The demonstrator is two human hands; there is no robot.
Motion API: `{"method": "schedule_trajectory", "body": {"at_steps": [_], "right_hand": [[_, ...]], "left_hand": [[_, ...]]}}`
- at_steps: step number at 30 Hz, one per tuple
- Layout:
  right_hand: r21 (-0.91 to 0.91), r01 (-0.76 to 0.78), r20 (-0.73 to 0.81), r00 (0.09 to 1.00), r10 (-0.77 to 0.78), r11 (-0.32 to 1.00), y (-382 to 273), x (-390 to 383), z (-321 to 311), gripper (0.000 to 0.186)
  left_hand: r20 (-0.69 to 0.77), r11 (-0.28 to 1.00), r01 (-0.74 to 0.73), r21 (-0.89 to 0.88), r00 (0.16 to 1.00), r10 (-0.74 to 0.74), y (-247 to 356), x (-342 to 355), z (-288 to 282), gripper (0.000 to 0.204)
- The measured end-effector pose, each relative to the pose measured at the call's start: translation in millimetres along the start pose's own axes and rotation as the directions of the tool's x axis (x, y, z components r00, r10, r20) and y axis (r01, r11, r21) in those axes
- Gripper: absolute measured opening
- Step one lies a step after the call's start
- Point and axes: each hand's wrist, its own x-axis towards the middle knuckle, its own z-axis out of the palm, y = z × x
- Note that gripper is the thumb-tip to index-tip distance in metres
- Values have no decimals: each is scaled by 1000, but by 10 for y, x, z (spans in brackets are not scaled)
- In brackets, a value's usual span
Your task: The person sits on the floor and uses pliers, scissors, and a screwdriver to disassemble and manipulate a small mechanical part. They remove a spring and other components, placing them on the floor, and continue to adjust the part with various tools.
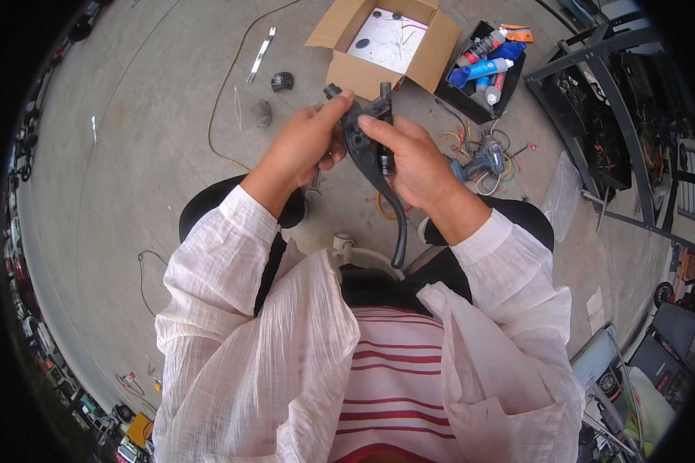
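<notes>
Holding a black lever at twelve o'clock, the left hand and right hand curl nearly closed on its upper body; a loaded black bin stands at one o'clock.

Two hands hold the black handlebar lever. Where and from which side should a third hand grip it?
The black handlebar lever is probably best gripped by the lower part of its curved blade, from the person's body side. The left hand and right hand hold its thicker upper end, while the slim blade reaches free toward the body; its rounded tip may help against slipping.
</notes>
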Motion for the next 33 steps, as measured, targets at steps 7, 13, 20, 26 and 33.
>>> {"method": "schedule_trajectory", "body": {"at_steps": [7, 13, 20, 26, 33], "right_hand": [[45, 13, -19, 1000, -12, 999, 25, 22, -38, 23], [-3, 38, -52, 998, -38, 999, -33, -28, -6, 20], [-232, 17, -23, 999, -23, 973, -138, -112, 32, 24], [-516, 84, 57, 996, -64, 853, -188, -210, 113, 23], [-562, 48, 89, 996, 2, 825, -269, -268, 123, 24]], "left_hand": [[-43, 994, -7, -106, 999, 2, 10, 0, 13, 42], [-10, 959, -32, -282, 999, 31, -6, 43, -8, 37], [-43, 928, -162, -335, 987, 157, -9, 131, -124, 47], [-4, 917, -156, -366, 986, 166, 61, 87, -169, 48], [-137, 920, -236, -312, 970, 203, 198, 74, -255, 45]]}}
